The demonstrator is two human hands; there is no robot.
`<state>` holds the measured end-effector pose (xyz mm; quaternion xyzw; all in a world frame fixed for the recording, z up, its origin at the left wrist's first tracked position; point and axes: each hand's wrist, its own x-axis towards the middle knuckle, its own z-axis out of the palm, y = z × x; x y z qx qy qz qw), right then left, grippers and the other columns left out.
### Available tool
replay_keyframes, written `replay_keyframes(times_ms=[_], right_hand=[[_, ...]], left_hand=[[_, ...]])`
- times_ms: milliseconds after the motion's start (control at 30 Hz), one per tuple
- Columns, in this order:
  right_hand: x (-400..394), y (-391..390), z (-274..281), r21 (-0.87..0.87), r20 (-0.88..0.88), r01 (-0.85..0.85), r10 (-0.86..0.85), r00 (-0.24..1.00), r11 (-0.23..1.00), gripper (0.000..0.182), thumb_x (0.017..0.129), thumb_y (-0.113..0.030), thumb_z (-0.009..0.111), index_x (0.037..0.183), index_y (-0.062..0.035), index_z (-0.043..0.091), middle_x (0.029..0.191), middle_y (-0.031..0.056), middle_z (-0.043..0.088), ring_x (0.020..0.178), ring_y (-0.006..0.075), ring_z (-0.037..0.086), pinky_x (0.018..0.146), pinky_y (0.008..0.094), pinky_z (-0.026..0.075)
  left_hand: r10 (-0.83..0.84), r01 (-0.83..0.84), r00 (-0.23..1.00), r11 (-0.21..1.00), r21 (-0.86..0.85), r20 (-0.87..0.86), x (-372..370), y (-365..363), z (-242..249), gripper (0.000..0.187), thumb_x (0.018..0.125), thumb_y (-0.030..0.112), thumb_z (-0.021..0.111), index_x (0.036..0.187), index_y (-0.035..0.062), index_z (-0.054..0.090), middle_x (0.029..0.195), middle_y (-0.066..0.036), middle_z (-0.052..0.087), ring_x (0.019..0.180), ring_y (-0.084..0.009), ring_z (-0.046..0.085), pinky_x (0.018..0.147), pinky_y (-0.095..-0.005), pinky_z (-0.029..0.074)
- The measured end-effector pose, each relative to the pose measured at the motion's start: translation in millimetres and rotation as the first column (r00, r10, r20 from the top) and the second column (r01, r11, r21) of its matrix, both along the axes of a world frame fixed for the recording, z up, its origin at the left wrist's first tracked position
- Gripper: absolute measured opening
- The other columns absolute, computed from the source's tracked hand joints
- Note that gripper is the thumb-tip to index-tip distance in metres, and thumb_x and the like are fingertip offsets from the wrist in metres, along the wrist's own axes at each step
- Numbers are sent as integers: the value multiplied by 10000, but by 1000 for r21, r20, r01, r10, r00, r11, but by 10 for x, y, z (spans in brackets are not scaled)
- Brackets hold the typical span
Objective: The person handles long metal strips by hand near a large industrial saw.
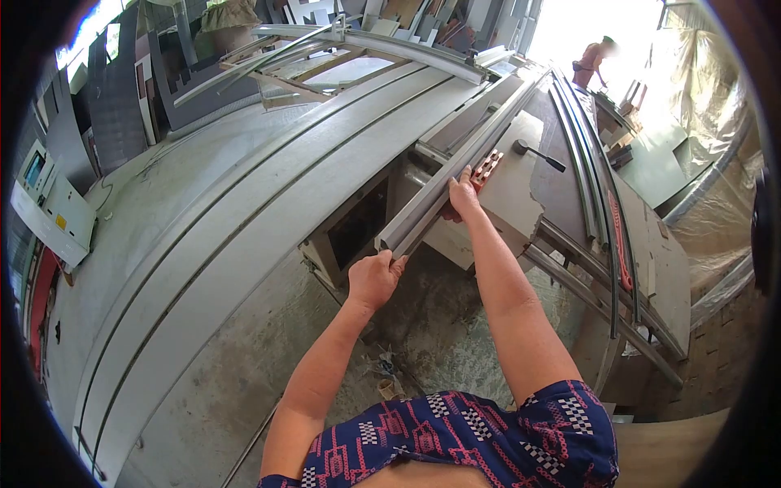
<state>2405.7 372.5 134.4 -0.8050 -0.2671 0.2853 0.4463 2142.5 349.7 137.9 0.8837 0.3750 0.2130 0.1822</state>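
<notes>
A long grey metal profile (439, 185) runs away from me across the machine bed. My left hand (374, 279) is closed around its near end, with the thumb at the cut edge. Farther up, my right hand (464, 198) grips the same profile from its right side, thumb on top and the other fingers mostly hidden beneath. Just beyond the right hand is an orange slotted piece (488, 169). A black lever handle (541, 154) stands on the pale plate to the right.
A wide grooved sliding table (268, 195) curves along the left, carrying a wooden-barred frame (325, 69). Thin metal strips (582, 163) lie on the right-hand bench. A control box (53, 203) stands far left. Another person (588, 65) is at the back right.
</notes>
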Motion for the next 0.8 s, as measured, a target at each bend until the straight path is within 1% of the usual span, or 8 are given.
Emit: replay_keyframes(times_ms=[267, 367, 467, 567, 633, 700, 767, 800], right_hand=[[51, 23, -90, 13, 25, -2, 1, 1000, 1000, 679, 922, -293, 349, 1452, -70, -13, 1003, 260, 609, 504, 293, 623, 392, 388, 501], [22, 1, -21, -3, 17, -11, 11, 1000, 1000, 685, 922, -298, 354, 1449, -53, -10, 1022, 272, 602, 542, 309, 634, 432, 389, 519], [93, 70, -151, 1, 86, -2, 2, 996, 1000, 693, 923, -301, 359, 1445, -39, -15, 1039, 282, 595, 582, 322, 642, 459, 386, 528], [179, 170, -333, 35, 72, 24, -27, 997, 999, 704, 938, -333, 359, 1452, -147, -85, 760, 205, 632, 441, 278, 600, 320, 379, 453], [246, 257, -429, 34, 125, 21, -25, 992, 999, 699, 939, -330, 355, 1452, -146, -83, 747, 205, 632, 443, 277, 601, 324, 377, 456], [286, 230, -471, -3, 121, 13, -13, 993, 1000, 688, 938, -318, 348, 1451, -120, -64, 834, 217, 627, 488, 283, 616, 359, 379, 477], [41, 30, -49, -68, 63, -13, 17, 998, 998, 672, 934, -296, 338, 1451, -69, -26, 1021, 239, 616, 575, 295, 643, 425, 387, 517], [39, 33, -53, -43, 80, -7, 10, 997, 999, 674, 934, -298, 338, 1450, -69, -29, 1012, 234, 619, 562, 291, 640, 417, 386, 513]], left_hand=[[7, -6, 1000, 1000, -17, 7, -8, -9, -14, 439, 878, 450, 521, 682, 58, 543, 632, -181, 599, 663, -378, 607, 582, -470, 459], [1, -1, 1000, 1000, -29, -3, -3, 7, -24, 447, 877, 459, 518, 678, 61, 547, 633, -177, 601, 664, -377, 608, 584, -469, 460], [7, -7, 1000, 1000, -2, -24, 4, 17, -23, 452, 877, 465, 515, 677, 62, 551, 634, -171, 602, 664, -375, 609, 585, -467, 461], [0, 1, 1000, 1000, -30, 31, -11, 2, -21, 498, 880, 497, 499, 681, 41, 516, 624, -193, 565, 678, -404, 579, 578, -476, 426], [9, -8, 1000, 999, -39, 27, -11, 4, -12, 496, 880, 499, 498, 687, 42, 518, 630, -194, 568, 685, -406, 579, 580, -476, 427], [11, -10, 1000, 999, -40, 11, -2, -9, -18, 476, 879, 485, 504, 690, 48, 529, 638, -186, 581, 685, -395, 589, 586, -470, 440], [17, -17, 1000, 999, -28, -13, -4, -9, -12, 437, 877, 453, 517, 691, 59, 550, 649, -168, 606, 680, -370, 610, 596, -457, 466], [18, -18, 1000, 1000, -16, -10, 0, -6, -14, 436, 877, 452, 517, 691, 59, 548, 650, -168, 605, 681, -371, 609, 596, -457, 465]])
